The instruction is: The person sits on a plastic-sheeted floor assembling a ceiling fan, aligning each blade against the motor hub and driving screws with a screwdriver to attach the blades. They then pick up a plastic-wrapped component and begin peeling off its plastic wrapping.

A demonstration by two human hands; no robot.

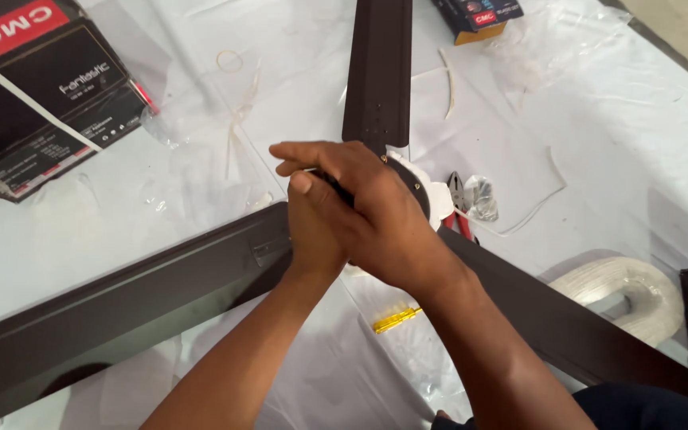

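Observation:
A dark brown ceiling fan lies on a white sheet, with three long blades: one (378, 72) pointing away, one (113, 310) to the lower left, one (583, 326) to the lower right. Both hands are clasped over the fan's hub (412, 187), which shows brown and white. My left hand (312, 231) grips from below, thumb up. My right hand (368, 211) lies over it, closed on a dark tool handle that is mostly hidden. What the tool touches is covered by the hands.
Pliers with red handles (459, 207) and a small clear bag of hardware (483, 197) lie right of the hub. A yellow plastic piece (396, 319) lies under my arms. A black carton (33, 87) sits far left, a white coil (627, 291) at right, and a small box (479, 16) at the top.

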